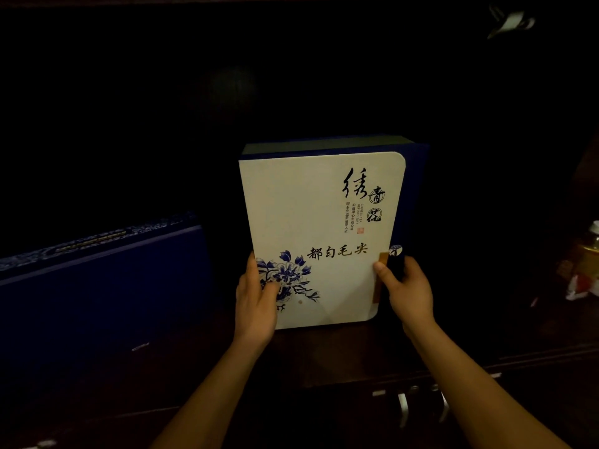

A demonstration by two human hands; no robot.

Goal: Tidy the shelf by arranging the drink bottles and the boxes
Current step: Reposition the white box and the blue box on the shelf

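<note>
A white and blue tea box [324, 228] with black calligraphy and a blue flower print stands upright on the dark shelf, its face toward me. My left hand [256, 303] grips its lower left edge, thumb across the flower print. My right hand [406, 291] grips the lower right edge beside the clasp, thumb on the front. A large dark blue box [97, 293] stands to the left, apart from the white box. A drink bottle [588, 254] with yellow liquid shows at the far right edge, partly cut off.
The shelf interior behind the boxes is dark and its back is hard to see. The wooden shelf front edge [356, 380] runs below the white box. Metal drawer handles [421, 406] show under it. A red and white wrapper [583, 286] lies by the bottle.
</note>
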